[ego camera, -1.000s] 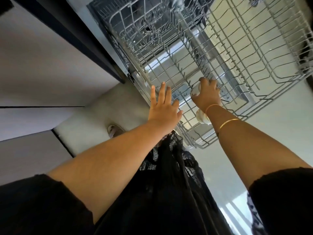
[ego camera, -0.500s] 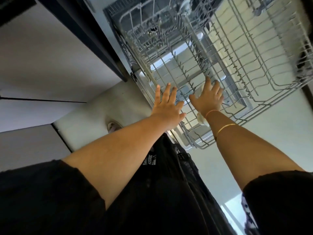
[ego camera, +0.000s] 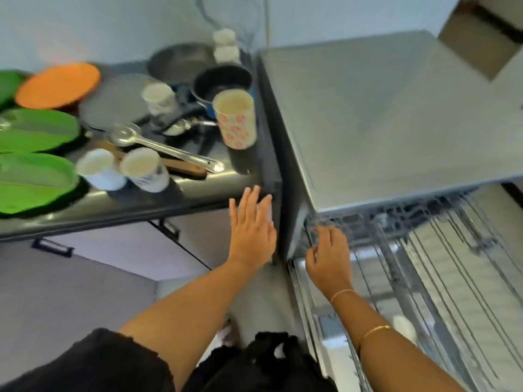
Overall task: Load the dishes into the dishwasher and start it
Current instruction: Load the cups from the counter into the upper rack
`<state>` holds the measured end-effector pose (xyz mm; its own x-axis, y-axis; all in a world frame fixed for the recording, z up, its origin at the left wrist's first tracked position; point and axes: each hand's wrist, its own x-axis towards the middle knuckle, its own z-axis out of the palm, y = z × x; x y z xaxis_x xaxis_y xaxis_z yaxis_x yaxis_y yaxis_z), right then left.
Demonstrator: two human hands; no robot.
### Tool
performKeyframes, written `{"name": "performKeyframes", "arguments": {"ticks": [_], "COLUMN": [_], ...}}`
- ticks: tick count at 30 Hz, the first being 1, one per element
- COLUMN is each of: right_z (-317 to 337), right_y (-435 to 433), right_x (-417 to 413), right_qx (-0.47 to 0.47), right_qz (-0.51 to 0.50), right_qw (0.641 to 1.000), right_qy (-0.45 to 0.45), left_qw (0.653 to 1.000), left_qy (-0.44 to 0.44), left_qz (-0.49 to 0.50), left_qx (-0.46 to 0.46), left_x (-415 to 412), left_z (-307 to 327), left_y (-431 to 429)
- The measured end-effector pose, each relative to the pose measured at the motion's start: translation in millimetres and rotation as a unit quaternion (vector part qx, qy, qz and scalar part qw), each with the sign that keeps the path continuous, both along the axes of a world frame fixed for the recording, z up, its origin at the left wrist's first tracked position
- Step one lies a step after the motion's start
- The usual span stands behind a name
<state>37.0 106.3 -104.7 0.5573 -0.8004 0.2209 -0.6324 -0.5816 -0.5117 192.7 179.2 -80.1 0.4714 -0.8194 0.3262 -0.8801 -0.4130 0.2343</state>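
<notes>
Head view, motion-blurred. Dishes are mostly unloaded yet: on the dark desk [ego camera: 158,203] sit green leaf-shaped plates [ego camera: 34,128], an orange plate [ego camera: 58,83], dark pans [ego camera: 223,80], a metal squeezer [ego camera: 158,145], two white cups [ego camera: 99,168] near the front edge and a tall patterned cup [ego camera: 236,120] at the end nearest the dishwasher [ego camera: 396,108]. The rack [ego camera: 441,278] is pulled out below the machine's top. One small white item [ego camera: 404,326] lies in it, too blurred to identify. Left hand [ego camera: 252,230]: fingers [ego camera: 250,202] straight and slightly spread, holding nothing, raised just below the desk's front edge, probably a reach for the next dish. Right hand [ego camera: 328,258]: fingers [ego camera: 322,236] curled at the rack's near-left corner, possibly steadying it. Cannot tell whether they clamp a wire or merely rest there. Judgement: early in loading, with the start step far off.
</notes>
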Motion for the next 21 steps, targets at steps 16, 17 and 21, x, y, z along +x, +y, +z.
{"name": "performKeyframes", "arguments": {"ticks": [16, 17, 21], "right_z": [36.3, 36.9, 41.5], "right_y": [19.0, 19.2, 22.3], "right_x": [126.9, 124.1, 107.7], "right_qx": [0.016, 0.026, 0.049], "right_qz": [0.140, 0.144, 0.175], "right_qw": [0.984, 0.982, 0.973], "right_qy": [-0.109, -0.119, -0.144], "left_qw": [0.867, 0.873, 0.900], "left_qy": [0.216, 0.218, 0.228], "left_qz": [0.406, 0.386, 0.296], "left_qx": [-0.191, -0.202, -0.224], "left_x": [124.9, 117.4, 60.3], "left_z": [56.5, 53.9, 47.9], "left_y": [27.8, 26.6, 24.4]}}
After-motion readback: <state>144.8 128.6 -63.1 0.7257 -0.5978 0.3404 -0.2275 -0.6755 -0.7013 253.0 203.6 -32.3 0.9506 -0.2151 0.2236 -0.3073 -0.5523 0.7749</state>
